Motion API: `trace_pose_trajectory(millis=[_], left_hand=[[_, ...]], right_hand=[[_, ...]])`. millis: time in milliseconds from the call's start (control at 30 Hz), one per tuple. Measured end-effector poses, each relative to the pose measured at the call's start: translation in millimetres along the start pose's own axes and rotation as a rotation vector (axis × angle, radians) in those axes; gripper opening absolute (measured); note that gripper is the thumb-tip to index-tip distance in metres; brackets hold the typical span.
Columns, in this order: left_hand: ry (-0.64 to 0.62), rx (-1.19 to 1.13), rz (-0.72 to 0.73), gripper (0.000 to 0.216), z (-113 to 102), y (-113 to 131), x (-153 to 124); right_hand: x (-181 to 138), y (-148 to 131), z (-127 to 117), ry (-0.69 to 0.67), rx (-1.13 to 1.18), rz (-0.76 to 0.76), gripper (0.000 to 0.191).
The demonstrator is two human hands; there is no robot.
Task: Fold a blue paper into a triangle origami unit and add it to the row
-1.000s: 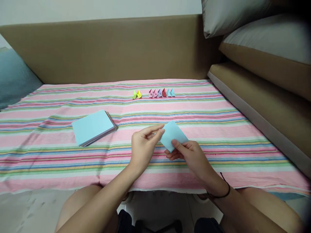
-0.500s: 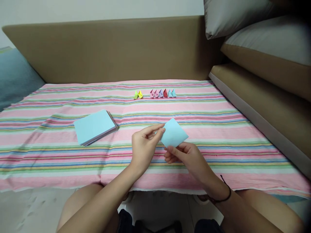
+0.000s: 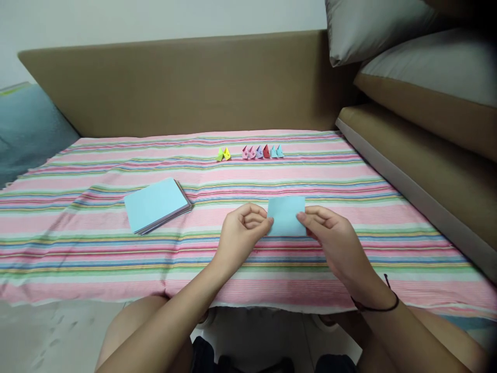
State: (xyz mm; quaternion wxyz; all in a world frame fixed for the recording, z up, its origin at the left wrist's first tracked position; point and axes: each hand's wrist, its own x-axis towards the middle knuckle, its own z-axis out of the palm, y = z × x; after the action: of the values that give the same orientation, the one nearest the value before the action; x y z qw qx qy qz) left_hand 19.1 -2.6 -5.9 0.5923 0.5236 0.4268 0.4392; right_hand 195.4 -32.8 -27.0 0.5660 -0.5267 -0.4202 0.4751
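Just below the centre of the frame, the left hand and the right hand are holding a small light-blue rectangular sheet of paper between them. The left hand is pinching the sheet's left edge with thumb and fingertips, and the right hand is pinching its right edge in the same way, so both hands are closed on the paper and standing apart only by the sheet's width. The sheet is sitting level, its long edges running across the frame, just over the pink striped cloth that is covering the flat surface; whether it is touching the cloth cannot be told. A thin dark cord bracelet is circling the right wrist.

To the left of centre, a neat stack of light-blue paper sheets is lying on the cloth, turned at a slight angle, well apart from the hands. Toward the upper middle of the frame, a row of small folded paper figures in pink, purple, red and blue is standing on the cloth, with a yellow-green folded pair just to its left. Behind them a tan padded backrest is running across the upper frame, and grey and tan cushions are piling up at the upper right.
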Motion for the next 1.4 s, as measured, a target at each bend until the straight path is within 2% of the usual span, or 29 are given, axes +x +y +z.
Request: trace_pose_trajectory(millis=[67, 133, 267, 367, 467, 567, 700, 767, 867, 933, 1167, 1400], left_hand=[[-0.116, -0.018, -0.125, 0.025, -0.9, 0.4, 2.8], [-0.177, -0.025, -0.161, 0.03, -1.8, 0.6, 5.8], [-0.214, 0.091, 0.019, 0.031, -3.8, -3.6, 8.3], [-0.175, 0.284, 0.16, 0.021, -4.5, -8.6, 5.3], [-0.127, 0.423, 0.225, 0.021, -5.7, -9.0, 2.5], [-0.08, 0.47, 0.252, 0.02, -9.8, -4.1, 4.3], [0.039, 0.452, 0.246, 0.019, -17.4, 2.9, 10.2], [0.059, 0.429, 0.236, 0.019, -18.5, 3.5, 11.4], [0.014, 0.385, 0.232, 0.019, -14.7, -0.1, 9.8], [-0.02, 0.374, 0.248, 0.019, -10.4, -3.6, 7.5], [-0.156, 0.567, 0.324, 0.013, -3.2, -5.2, 3.3], [-0.17, 0.675, 0.327, 0.015, -21.4, 5.7, 10.6]], right_hand=[[2.1, -3.3, -3.4, 0.05, -0.057, -0.051, 0.016], [2.3, -7.6, -4.3, -0.002, -0.19, -0.116, 0.015], [-3.4, -13.0, 2.9, -0.239, -0.454, -0.245, 0.016], [-8.0, -12.4, 10.3, -0.306, -0.527, -0.3, 0.017], [-7.5, -11.6, 10.9, -0.298, -0.585, -0.327, 0.017], [-1.9, -13.1, 1.6, -0.256, -0.652, -0.334, 0.017], [6.9, -15.1, -15.5, -0.073, -0.737, -0.308, 0.014], [8.5, -14.6, -18.2, -0.047, -0.67, -0.282, 0.016], [5.4, -13.3, -11.5, -0.189, -0.499, -0.218, 0.024], [1.3, -12.9, -4.1, -0.25, -0.488, -0.223, 0.023], [-6.4, -10.7, 5.5, -0.235, -0.639, -0.384, 0.02], [-2.4, -16.1, -5.1, -0.156, -0.616, -0.358, 0.021]])
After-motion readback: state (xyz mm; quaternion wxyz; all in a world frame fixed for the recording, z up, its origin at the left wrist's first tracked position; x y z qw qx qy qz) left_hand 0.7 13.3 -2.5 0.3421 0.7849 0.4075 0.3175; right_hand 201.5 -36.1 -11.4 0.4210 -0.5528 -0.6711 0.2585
